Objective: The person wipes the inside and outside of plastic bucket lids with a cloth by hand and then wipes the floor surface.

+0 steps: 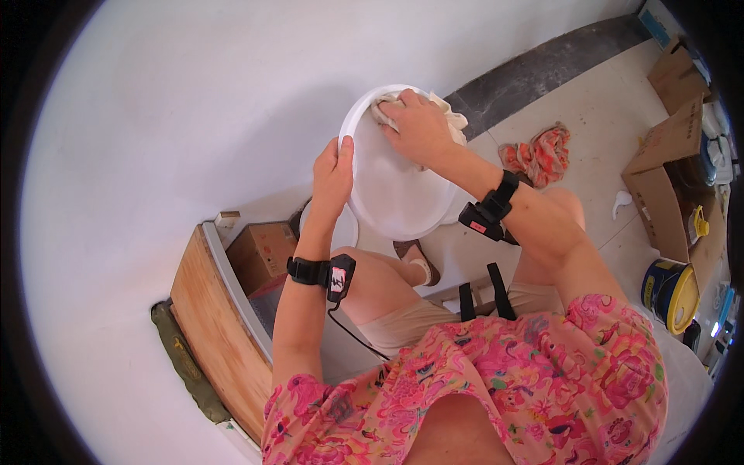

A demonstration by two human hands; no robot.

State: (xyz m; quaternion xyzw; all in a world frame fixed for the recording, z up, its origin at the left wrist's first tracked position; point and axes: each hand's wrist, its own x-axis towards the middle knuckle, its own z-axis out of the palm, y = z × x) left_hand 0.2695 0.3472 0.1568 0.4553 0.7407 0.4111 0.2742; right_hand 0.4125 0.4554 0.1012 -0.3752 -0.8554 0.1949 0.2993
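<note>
A round white rimmed lid or shallow tray (395,197), its exact kind unclear, is held up in front of me. My left hand (333,174) grips its left rim, with the thumb on the near face. Against its upper inner side, my right hand (417,127) presses a cream cloth (453,119), which bunches under the fingers and hangs past the right rim. Each wrist wears a black strap with a small black device. Below and behind the raised disc, part of another round white item (344,228) shows near the floor.
An orange patterned cloth (540,154) lies on the tiled floor. Open cardboard boxes (665,174) and a blue tub with a yellow lid (668,296) stand at the right. A wooden cabinet panel (218,325) and a cardboard box (270,253) are at the left, by the white wall (174,116).
</note>
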